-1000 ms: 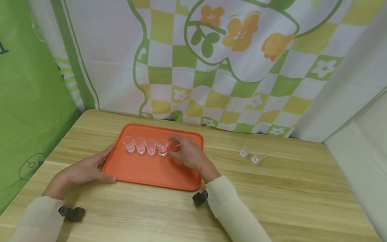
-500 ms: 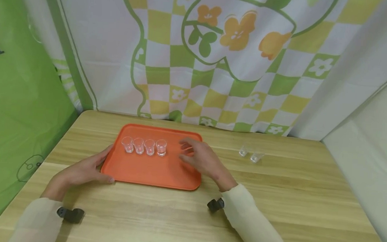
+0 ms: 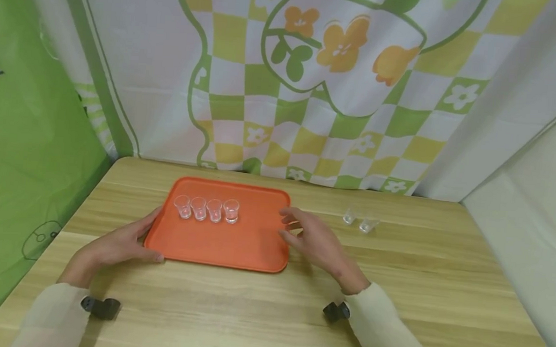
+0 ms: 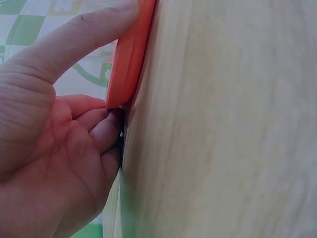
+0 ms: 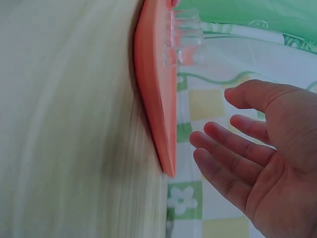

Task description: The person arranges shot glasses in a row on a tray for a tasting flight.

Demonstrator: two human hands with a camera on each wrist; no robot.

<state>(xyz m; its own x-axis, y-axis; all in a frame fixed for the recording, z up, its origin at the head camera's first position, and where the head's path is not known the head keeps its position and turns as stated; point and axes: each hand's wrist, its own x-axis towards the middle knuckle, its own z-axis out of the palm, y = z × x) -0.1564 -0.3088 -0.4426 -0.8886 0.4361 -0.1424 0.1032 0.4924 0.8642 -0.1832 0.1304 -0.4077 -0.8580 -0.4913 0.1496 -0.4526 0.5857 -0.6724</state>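
Observation:
My left hand [image 3: 120, 246] grips the left side of the orange tray [image 3: 215, 244]. In the left wrist view, its thumb [image 4: 81, 37] lies over the tray rim and its fingers are tucked against the lower edge. Several small clear shot glasses [image 3: 231, 211] stand upright in a row across the tray's left and middle part. At the tray's right edge, my right hand [image 3: 319, 243] hovers with loosely bent, spread fingers and nothing in them. The right wrist view shows this hand [image 5: 267, 173] apart from the tray, the glasses beyond it.
Two more clear shot glasses [image 3: 367, 224] stand to the right of the tray on the wooden table [image 3: 395, 300]. A patterned curtain [image 3: 306, 111] hangs behind the table's back edge, and a green sheet [image 3: 25, 123] hangs at the left.
My right hand has drawn away from the rightmost glass on the tray, moving right to the tray's edge. The left hand and the tray have stayed in place.

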